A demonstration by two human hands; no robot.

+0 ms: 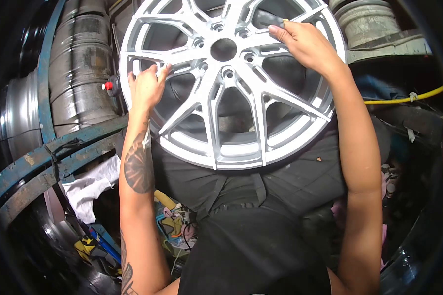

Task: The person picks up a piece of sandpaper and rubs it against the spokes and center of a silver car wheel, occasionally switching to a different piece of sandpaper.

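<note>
A silver multi-spoke alloy wheel (228,93) lies face up in front of me, its lower edge over my dark-clothed lap. At its left side my left hand (150,83) curls its fingers over a spoke and holds it. My right hand (302,44) is at the upper right spokes, thumb pressed down. It pinches a dark grey piece (269,19) with a yellowish edge, which looks like sandpaper; part of it is hidden by the hand. The round centre bore (224,49) lies between my two hands.
Stacked bare wheel barrels (79,64) stand at the left behind a blue metal frame (45,73). Another barrel (369,22) is at the upper right. A yellow hose (394,102) runs at the right. A white cloth (91,189) hangs at the lower left.
</note>
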